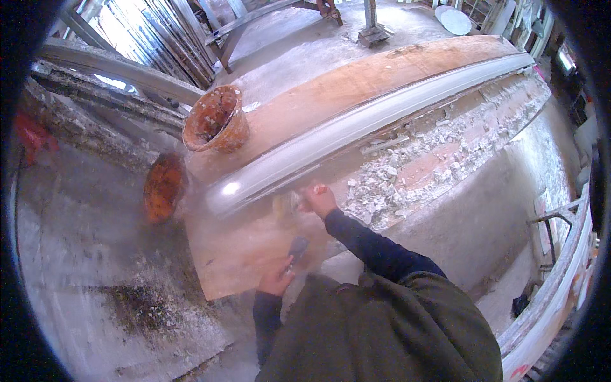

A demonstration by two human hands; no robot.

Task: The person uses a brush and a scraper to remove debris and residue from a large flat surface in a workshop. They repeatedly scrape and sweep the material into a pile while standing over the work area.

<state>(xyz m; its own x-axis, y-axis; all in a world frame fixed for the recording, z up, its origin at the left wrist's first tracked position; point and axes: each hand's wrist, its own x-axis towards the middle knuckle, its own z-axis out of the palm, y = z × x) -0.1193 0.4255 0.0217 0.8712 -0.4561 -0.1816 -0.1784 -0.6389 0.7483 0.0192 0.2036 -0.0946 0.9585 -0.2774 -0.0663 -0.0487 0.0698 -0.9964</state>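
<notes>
My left hand (275, 279) is closed around a dark, flat, rectangular tool (297, 247) above the near end of the wooden board (223, 267). Further forward, my right hand (318, 198) has its fingers curled, close to the near end of a long white plaster moulding (356, 124). A blurred yellowish thing (281, 205) shows just left of the right hand; its kind and whether the fingers grip it are hidden by haze. Along its length the moulding lies on the board, with a bright spot of light on its near end.
Broken white plaster scraps (388, 184) cover the board's right side. An orange, plaster-stained bucket (219, 121) stands at the board's left edge, near a rusty-orange rounded vessel (163, 188). Wooden beams (121, 70) lie at the left. A white curved piece (554, 286) stands at the right.
</notes>
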